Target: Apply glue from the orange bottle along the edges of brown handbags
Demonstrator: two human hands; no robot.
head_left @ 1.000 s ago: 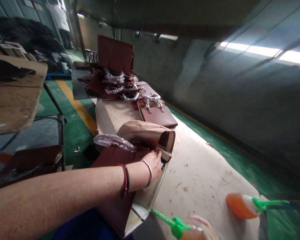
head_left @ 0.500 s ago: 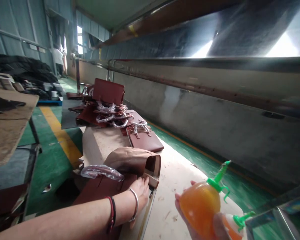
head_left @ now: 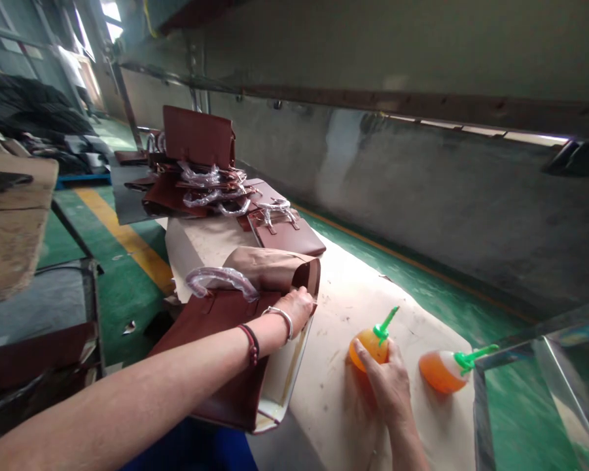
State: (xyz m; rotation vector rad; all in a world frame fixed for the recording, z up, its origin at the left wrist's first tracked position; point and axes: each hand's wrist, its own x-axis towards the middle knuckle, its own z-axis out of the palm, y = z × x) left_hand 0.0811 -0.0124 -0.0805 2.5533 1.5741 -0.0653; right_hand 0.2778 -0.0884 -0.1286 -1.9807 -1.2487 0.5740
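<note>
One orange bottle swung low to the bag's three o'clock, right hand clamped round it, left hand's grip unclear!

A pale, stained tabletop is stretching past the fingers of both hands. An open brown bag is lying under the left hand, its handle wrapped in plastic. Beyond those fingers, a flat brown bag is resting, and farther off a bag pile is standing. Right of the fingers of the right hand, which are holding a round orange bottle, a second bottle is leaning over.
</note>
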